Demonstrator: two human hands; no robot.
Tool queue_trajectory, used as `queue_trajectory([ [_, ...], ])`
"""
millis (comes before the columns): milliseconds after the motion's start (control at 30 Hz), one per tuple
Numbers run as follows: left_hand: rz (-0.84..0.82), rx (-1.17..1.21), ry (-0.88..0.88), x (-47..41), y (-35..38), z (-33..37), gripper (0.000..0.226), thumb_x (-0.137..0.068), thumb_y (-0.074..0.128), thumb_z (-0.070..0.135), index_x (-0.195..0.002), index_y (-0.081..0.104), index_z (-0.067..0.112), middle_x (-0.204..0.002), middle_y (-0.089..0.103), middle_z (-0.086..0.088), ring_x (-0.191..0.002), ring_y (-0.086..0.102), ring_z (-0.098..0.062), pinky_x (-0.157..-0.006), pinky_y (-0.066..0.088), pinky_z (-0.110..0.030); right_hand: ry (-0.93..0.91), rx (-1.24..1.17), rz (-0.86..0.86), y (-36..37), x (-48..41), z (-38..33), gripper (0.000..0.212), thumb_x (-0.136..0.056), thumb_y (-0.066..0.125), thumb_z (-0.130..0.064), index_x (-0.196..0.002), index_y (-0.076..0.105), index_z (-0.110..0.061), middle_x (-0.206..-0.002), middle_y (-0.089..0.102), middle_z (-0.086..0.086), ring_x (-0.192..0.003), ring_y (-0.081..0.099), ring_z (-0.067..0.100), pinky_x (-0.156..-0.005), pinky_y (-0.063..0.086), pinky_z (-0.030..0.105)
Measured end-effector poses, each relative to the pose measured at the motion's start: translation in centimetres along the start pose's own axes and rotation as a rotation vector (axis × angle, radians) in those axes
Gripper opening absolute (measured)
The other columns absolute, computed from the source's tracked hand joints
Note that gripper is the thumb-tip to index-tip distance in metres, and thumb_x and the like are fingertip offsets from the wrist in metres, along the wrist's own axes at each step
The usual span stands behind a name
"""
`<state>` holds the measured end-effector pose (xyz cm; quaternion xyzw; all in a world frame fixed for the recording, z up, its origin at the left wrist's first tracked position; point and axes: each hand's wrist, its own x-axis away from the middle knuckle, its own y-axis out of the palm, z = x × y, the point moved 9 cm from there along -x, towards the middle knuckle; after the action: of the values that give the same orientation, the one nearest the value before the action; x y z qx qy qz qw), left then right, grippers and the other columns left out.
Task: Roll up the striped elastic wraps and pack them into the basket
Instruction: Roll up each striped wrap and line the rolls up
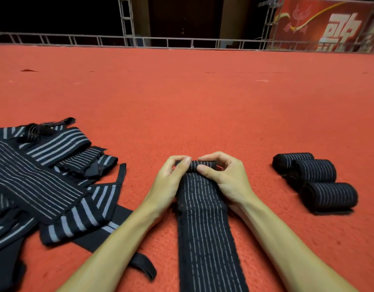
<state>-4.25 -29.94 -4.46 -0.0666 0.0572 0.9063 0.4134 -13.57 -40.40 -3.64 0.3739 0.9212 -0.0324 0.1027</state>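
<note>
A black elastic wrap with thin white stripes (207, 228) lies flat on the red carpet, running from the bottom edge away from me. Its far end is curled into a small roll (199, 165). My left hand (171, 175) pinches the roll's left side between thumb and fingers. On the right side, my right hand (221, 175) pinches it the same way. Three finished rolls (316, 180) lie side by side to the right. No basket is in view.
A loose heap of unrolled striped wraps (45, 180) covers the carpet at the left, with a black strap end (144, 266) near my left forearm. A metal truss railing (139, 42) and a red banner (320, 24) stand at the carpet's far edge.
</note>
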Motion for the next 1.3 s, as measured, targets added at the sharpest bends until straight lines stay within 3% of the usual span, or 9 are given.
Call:
queue_trajectory([
  [133,0.022,-0.081,0.027,-0.1,-0.1,0.2,0.035,-0.096,0.043,0.037,-0.098,0.063,0.008,-0.087,0.065,0.003,-0.075,0.059,0.002,-0.071,0.047,-0.014,-0.031,-0.01,-0.025,0.3,0.1,-0.5,0.022,-0.071,0.076,0.006,-0.075,0.07,-0.015,-0.075,0.07,-0.007,-0.074,0.064,0.006,-0.07,0.05,0.019],
  [333,-0.002,-0.123,0.06,0.0,0.0,0.0,0.014,-0.099,0.043,0.013,-0.104,0.057,0.015,-0.096,0.06,0.004,-0.077,0.055,0.007,-0.07,0.043,-0.008,-0.015,-0.034,-0.062,0.4,0.1,-0.1,0.025,-0.07,0.074,0.011,-0.076,0.069,-0.013,-0.088,0.071,-0.001,-0.083,0.065,0.01,-0.078,0.05,0.026],
  [533,-0.014,-0.076,0.111,0.2,-0.2,0.3,0.023,-0.098,0.045,0.006,-0.108,0.051,0.026,-0.095,0.058,0.001,-0.083,0.056,-0.004,-0.073,0.046,-0.019,-0.001,0.009,-0.067,0.5,-0.1,0.1,0.021,-0.081,0.073,-0.027,-0.101,0.071,-0.02,-0.094,0.071,0.0,-0.086,0.064,0.01,-0.078,0.051,0.027],
  [700,-0.062,-0.17,0.156,0.5,0.2,0.7,0.035,-0.098,0.045,0.005,-0.117,0.048,0.034,-0.096,0.055,0.003,-0.083,0.053,-0.005,-0.078,0.045,-0.026,0.077,0.076,-0.007,0.6,0.1,0.8,0.037,-0.093,0.056,-0.038,-0.084,0.069,-0.005,-0.082,0.069,0.017,-0.073,0.061,0.016,-0.069,0.047,0.033],
  [800,-0.054,-0.196,0.175,0.4,0.3,0.8,0.036,-0.096,0.047,0.006,-0.118,0.051,0.033,-0.107,0.056,0.001,-0.096,0.054,-0.009,-0.088,0.045,-0.029,0.048,0.062,-0.006,0.6,0.1,0.3,0.025,-0.092,0.061,-0.03,-0.077,0.069,-0.011,-0.071,0.065,0.0,-0.067,0.058,0.009,-0.063,0.046,0.024],
  [900,-0.031,-0.178,0.151,0.2,0.1,0.7,0.034,-0.091,0.052,0.01,-0.114,0.056,0.036,-0.117,0.057,-0.001,-0.108,0.055,-0.014,-0.095,0.044,-0.029,0.034,0.003,-0.018,0.5,0.0,0.3,0.015,-0.09,0.064,-0.022,-0.088,0.07,-0.009,-0.08,0.069,0.0,-0.073,0.061,0.007,-0.068,0.049,0.021],
  [1033,-0.042,-0.06,0.06,0.1,0.3,0.4,0.032,-0.096,0.045,0.003,-0.12,0.053,0.021,-0.103,0.059,0.001,-0.09,0.056,-0.005,-0.077,0.045,-0.014,0.017,-0.021,-0.047,0.6,0.1,0.4,0.008,-0.089,0.065,-0.015,-0.096,0.07,-0.012,-0.089,0.069,0.0,-0.084,0.063,0.01,-0.079,0.05,0.027],
  [1200,-0.033,-0.012,-0.04,0.3,0.3,-0.8,0.025,-0.098,0.041,0.035,-0.122,0.044,0.027,-0.106,0.059,0.005,-0.082,0.06,0.009,-0.073,0.045,-0.012,-0.096,0.0,-0.085,0.9,0.4,-0.6,0.016,-0.086,0.066,-0.001,-0.095,0.068,-0.015,-0.088,0.069,-0.005,-0.083,0.063,0.006,-0.075,0.049,0.021],
  [1300,-0.045,-0.04,-0.04,0.5,0.7,-0.5,0.024,-0.098,0.038,0.038,-0.118,0.042,0.026,-0.106,0.058,0.005,-0.084,0.059,0.008,-0.07,0.046,-0.007,-0.149,0.01,-0.083,0.9,0.5,-1.2,0.024,-0.085,0.063,0.007,-0.088,0.065,-0.016,-0.083,0.067,-0.01,-0.079,0.06,0.004,-0.074,0.048,0.021],
])
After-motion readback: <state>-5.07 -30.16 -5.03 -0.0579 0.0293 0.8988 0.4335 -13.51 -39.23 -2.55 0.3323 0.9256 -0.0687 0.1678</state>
